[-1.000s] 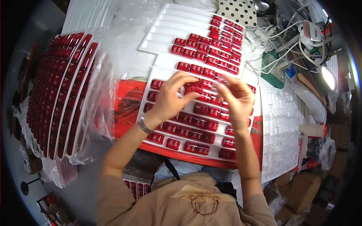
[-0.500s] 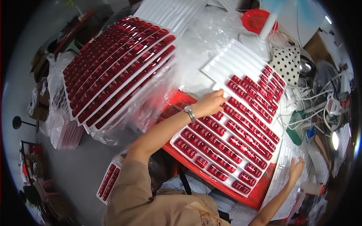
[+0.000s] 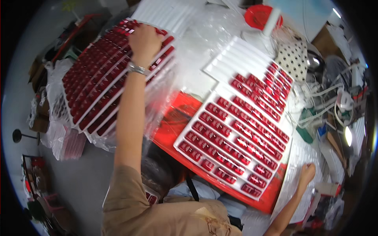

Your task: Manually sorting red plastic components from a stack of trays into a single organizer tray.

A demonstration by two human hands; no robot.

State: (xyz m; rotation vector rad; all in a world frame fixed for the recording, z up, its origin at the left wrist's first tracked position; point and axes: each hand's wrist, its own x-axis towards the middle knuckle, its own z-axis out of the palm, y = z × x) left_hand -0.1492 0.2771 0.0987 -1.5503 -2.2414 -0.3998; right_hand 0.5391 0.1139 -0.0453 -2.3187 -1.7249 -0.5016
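My left hand (image 3: 145,44), with a metal watch on its wrist, reaches over the upper right of a stack of white trays (image 3: 159,70) at the left. Rows of glossy dark red pieces (image 3: 98,74) fill the top tray. The fingers curl down among these pieces, and what they pinch, if anything, is hidden. A white ridged tray (image 3: 236,173) on the table holds shorter red pieces (image 3: 208,145) in rows, with some gaps. My right hand (image 3: 308,173) is closed in a loose fist above clear plastic trays (image 3: 289,187); its contents cannot be made out.
A second white tray (image 3: 232,59), partly filled, lies beyond the near one. Clear plastic film (image 3: 214,29) covers the table behind. A lamp base (image 3: 258,41), a red bowl (image 3: 260,16), a polka-dot cloth (image 3: 292,61) and tangled white cables (image 3: 315,92) crowd the far right.
My left hand has gone from the near tray's upper edge, up and left to the stack of filled trays. My right hand stayed near the clear plastic trays, its fingers now more curled.
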